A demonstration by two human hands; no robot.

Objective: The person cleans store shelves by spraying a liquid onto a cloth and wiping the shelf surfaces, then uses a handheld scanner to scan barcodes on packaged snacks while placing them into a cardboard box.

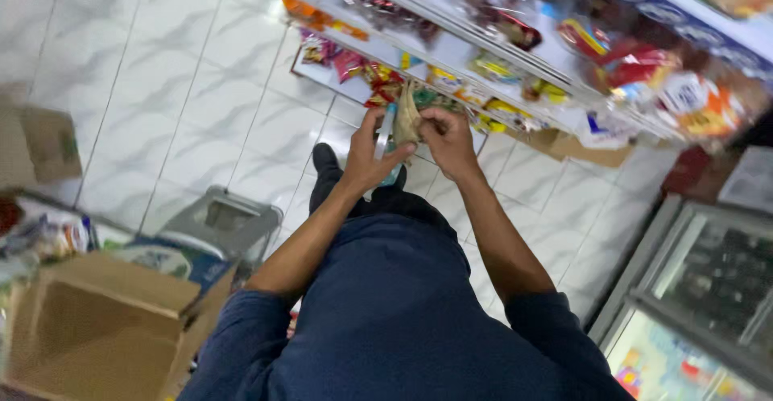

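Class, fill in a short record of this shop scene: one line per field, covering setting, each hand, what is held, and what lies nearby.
Setting: shop aisle, white tiled floor
Left hand: grips the crumpled tan plastic packet from its left side
Right hand: pinches the same packet from the right
Ahead: white shelves of colourful snack packets
Lower left: open brown cardboard box
Lower right: glass-topped freezer chest

Dark navy blue shirt [403,320], plain and unmarked, with sleeves pushed up above the elbows and bunched there. Bare forearms below the shirt's sleeves. Dark trousers and a black shoe [325,159] beyond the shirt's hem.
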